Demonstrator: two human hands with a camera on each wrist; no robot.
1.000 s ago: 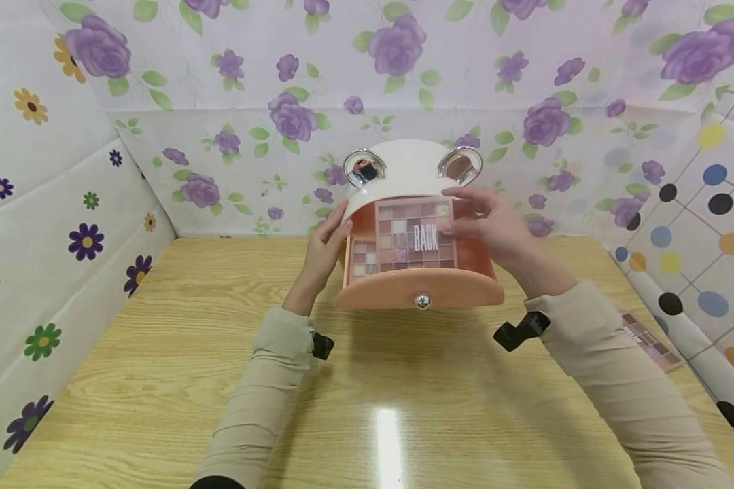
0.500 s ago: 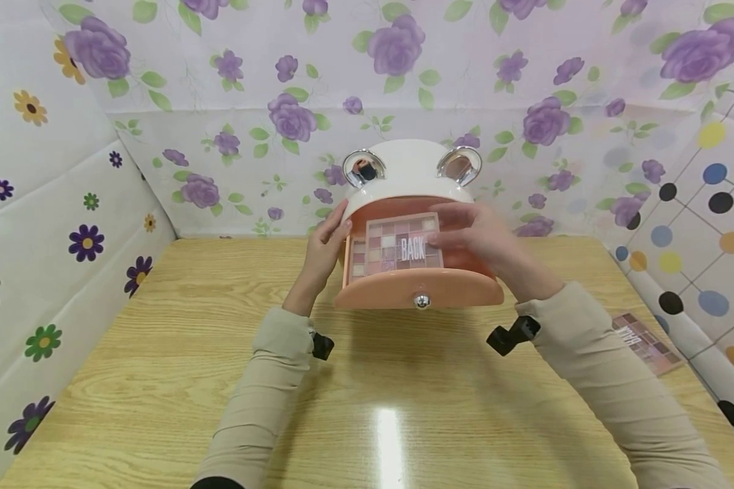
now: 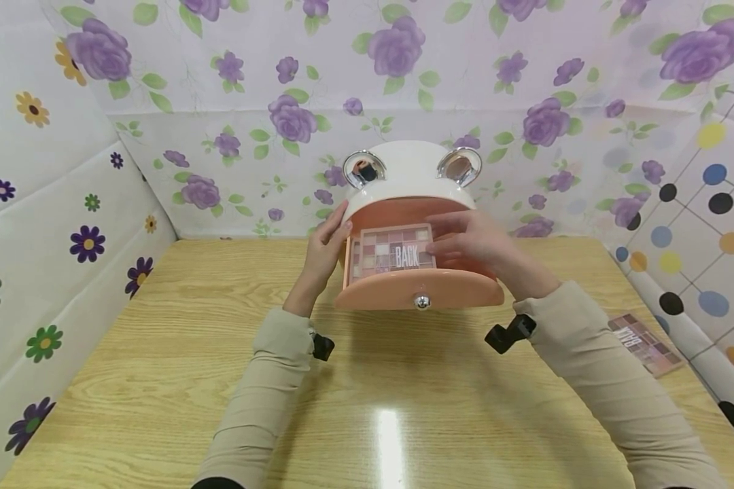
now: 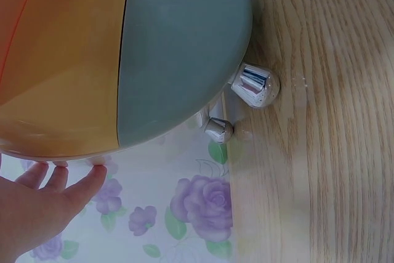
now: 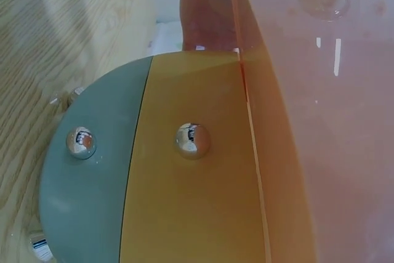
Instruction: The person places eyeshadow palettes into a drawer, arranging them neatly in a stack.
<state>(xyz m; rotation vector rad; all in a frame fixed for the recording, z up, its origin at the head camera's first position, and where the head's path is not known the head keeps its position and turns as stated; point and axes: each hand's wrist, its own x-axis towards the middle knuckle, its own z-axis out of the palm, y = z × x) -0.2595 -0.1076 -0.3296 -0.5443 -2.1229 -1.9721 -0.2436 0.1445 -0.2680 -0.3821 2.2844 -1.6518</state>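
A white-topped storage box (image 3: pixel 412 163) with silver ear-shaped parts stands by the back wall, its upper peach drawer (image 3: pixel 379 291) pulled out. An eyeshadow palette (image 3: pixel 397 251) with "BACK" on its lid leans low in the drawer, over another palette (image 3: pixel 355 261) that shows at the left. My right hand (image 3: pixel 480 244) reaches into the drawer and pinches the upper palette by its right edge. My left hand (image 3: pixel 324 258) rests against the box's left side; in the left wrist view its fingers (image 4: pixel 86 189) are extended and touch the curved side. The right wrist view does not show the right hand.
Another eyeshadow palette (image 3: pixel 645 345) lies on the wooden table (image 3: pixel 220 367) at the right. Below the pulled-out drawer are an ochre drawer (image 5: pixel 191 201) and a grey-green one (image 5: pixel 92 195) with silver knobs, both pushed in. Floral cloth (image 3: pixel 238 81) hangs behind.
My right hand has lowered the palette into the drawer and moved it left, covering more of the palette beneath. The left hand has stayed against the box.
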